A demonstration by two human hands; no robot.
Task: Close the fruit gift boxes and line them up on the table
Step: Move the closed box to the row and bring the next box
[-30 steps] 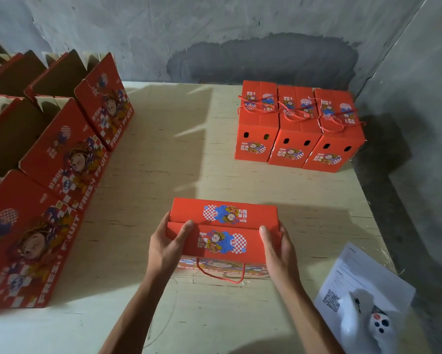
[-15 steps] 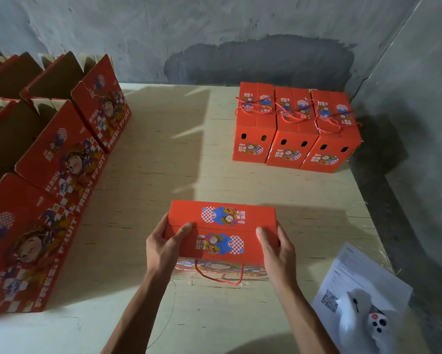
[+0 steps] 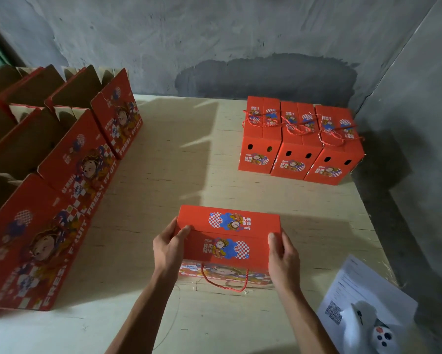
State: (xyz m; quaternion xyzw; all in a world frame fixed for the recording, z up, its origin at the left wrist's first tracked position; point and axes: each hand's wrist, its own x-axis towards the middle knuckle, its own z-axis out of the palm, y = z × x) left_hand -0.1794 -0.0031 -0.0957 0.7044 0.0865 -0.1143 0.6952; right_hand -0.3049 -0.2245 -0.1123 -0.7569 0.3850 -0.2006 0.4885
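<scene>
A red fruit gift box (image 3: 227, 233) stands on the table in front of me, both top flaps folded down flat. Its red rope handle (image 3: 225, 283) hangs over the near side. My left hand (image 3: 169, 249) grips the box's left end, thumb on the top flap. My right hand (image 3: 282, 254) grips the right end the same way. Three closed red boxes (image 3: 300, 141) stand side by side at the far right. Several open boxes (image 3: 69, 159) with raised flaps line the left edge.
The pale wooden table (image 3: 189, 162) ends at a grey wall behind and to the right. A printed sheet with a QR code (image 3: 360, 290) lies at the near right, with a white controller (image 3: 370, 330) on it.
The near top flap has been pressed down flat against the far flap. Both hands stay at the box's ends.
</scene>
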